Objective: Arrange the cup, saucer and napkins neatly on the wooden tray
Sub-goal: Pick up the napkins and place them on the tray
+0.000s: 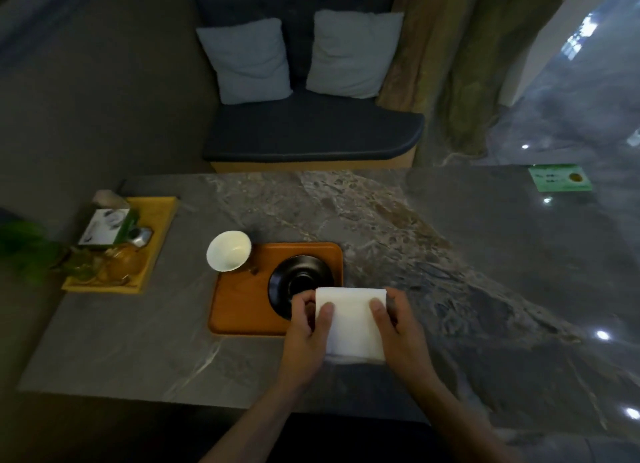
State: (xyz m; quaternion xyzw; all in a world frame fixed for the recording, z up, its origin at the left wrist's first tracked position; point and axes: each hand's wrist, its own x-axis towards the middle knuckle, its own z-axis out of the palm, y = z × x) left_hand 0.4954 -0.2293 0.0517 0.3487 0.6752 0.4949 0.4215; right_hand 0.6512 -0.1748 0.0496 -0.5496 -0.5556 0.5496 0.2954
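An orange wooden tray (242,303) lies on the grey stone table. A black saucer (294,275) rests on the tray's right half. A white cup (228,255) stands at the tray's far left corner, overlapping its edge. I hold a folded white napkin (351,324) over the tray's near right corner, partly hiding the saucer. My left hand (308,334) grips its left edge, thumb on top. My right hand (401,331) grips its right edge the same way.
A yellow tray (162,217) at the far left carries a tissue box (104,225), a small metal item and glassware. Green leaves sit at the left edge. A green card (559,182) lies at the far right. A bench with two cushions stands behind the table.
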